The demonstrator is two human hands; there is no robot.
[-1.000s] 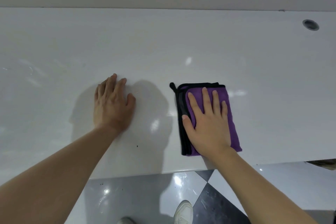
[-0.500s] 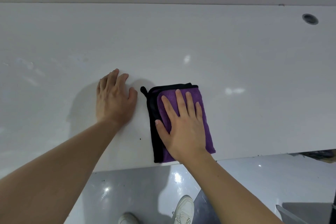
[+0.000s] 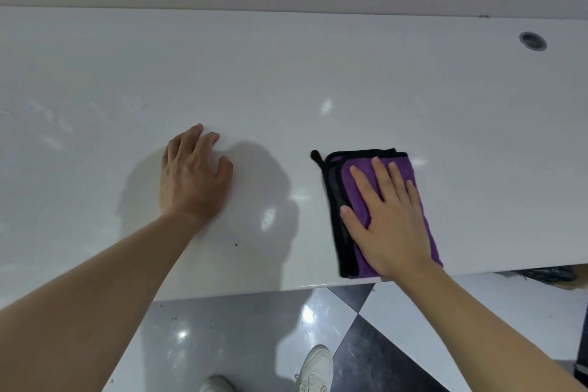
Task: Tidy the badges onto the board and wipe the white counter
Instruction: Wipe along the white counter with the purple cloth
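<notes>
- The folded purple microfibre cloth point(image 3: 410, 181), black-edged with a small hanging loop at its far left corner, lies flat on the white table point(image 3: 286, 73), its near end at the table's front edge; folded into a pad, it gives a thick, even wiping face.
- The right hand point(image 3: 388, 223) lies palm-down on the cloth with straight, slightly spread fingers, a flat open grip that presses rather than pinches, so the cloth slides as one piece.
- The left hand point(image 3: 191, 175) rests on the bare table well to the left of the cloth, fingers loosely bent and holding nothing, probably as a brace for leaning in.
- A dark speck point(image 3: 236, 244) sits on the table to the left of the cloth, nearer the front edge; a round grommet hole point(image 3: 533, 40) lies far beyond the cloth to the right.
- No badges or board are in view.
- Compared with half a second ago, the cloth and right hand have swept rightward, away from the left hand, roughly back to where they were a second ago: a side-to-side stroke. The left hand has barely shifted.
</notes>
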